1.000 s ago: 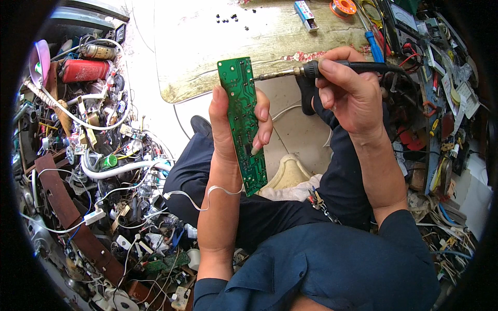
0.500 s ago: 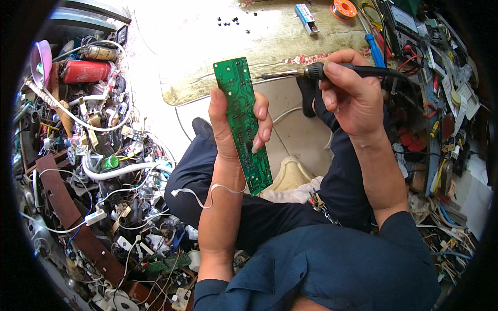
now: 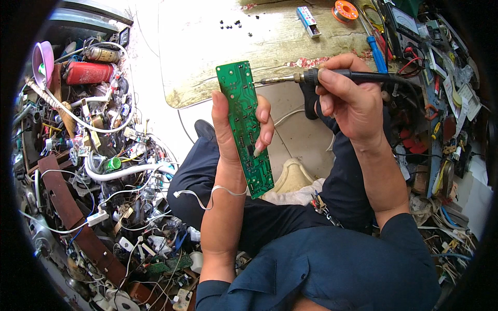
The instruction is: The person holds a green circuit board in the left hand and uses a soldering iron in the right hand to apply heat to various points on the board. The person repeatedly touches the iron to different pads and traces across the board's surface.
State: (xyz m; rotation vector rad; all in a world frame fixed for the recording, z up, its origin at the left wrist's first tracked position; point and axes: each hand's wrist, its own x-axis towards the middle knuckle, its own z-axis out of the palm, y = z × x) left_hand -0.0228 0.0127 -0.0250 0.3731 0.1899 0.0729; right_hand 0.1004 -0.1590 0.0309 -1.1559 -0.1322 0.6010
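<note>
A long green circuit board (image 3: 240, 111) is held upright by its long edges in my left hand (image 3: 226, 127), thumb on one side and fingers on the other. From the board's lower end a thin white cable (image 3: 203, 206) with a small plug hangs across my left forearm. My right hand (image 3: 348, 93) grips a soldering iron (image 3: 311, 77) by its black handle, closed around it like a pen. The iron's tip points left and sits at the board's upper right edge; whether it touches, I cannot tell.
On the wooden table (image 3: 207, 62) lie several small black parts (image 3: 237, 24), a small open box (image 3: 308, 22), an orange solder spool (image 3: 344, 10) and a blue screwdriver (image 3: 377, 54). Heaped electronic scrap (image 3: 140, 155) crowds the left. More tools and wires (image 3: 446, 103) fill the right side.
The whole view has shifted slightly, so things sit a little lower and further right. Both hands keep their holds on the board and the soldering iron, nearly unmoved relative to each other.
</note>
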